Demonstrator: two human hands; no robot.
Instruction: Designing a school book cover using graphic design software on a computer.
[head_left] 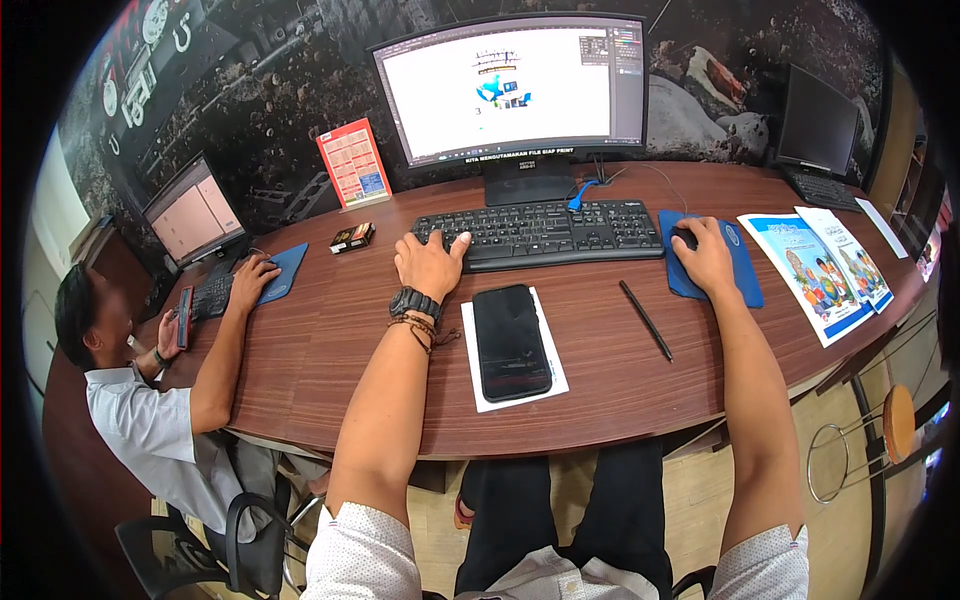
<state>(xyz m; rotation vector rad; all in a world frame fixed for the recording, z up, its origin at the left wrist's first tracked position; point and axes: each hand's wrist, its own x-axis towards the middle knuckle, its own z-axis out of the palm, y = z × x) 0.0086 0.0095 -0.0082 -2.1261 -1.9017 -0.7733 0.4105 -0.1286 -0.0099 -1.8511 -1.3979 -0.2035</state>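
Keyboard (545,238) lies flat in front of you, and your left hand (430,264) rests at its left end, fingers spread and bent over the keys, gripping nothing. That spot probably suits short key presses while the other hand points. Your right hand (707,255) is curled over the mouse (686,239), gripping it loosely from above on a blue pad (740,278) just beside the keyboard, so your forearm runs almost straight to it.

Between your arms, a black phone (512,342) lies on a white paper (556,380), within easy reach of either hand. A slim black pen (647,320) lies slantwise near the mouse pad, seemingly set aside so both hands are free. Behind the keyboard stands the monitor (520,95), squarely facing you, likely so you can look up without turning. Colourful printed sheets (800,275) lie to your right, apart from the mouse, where they leave it room. At your left, a co-worker (150,410) holds another phone (185,316), well apart from your keys.
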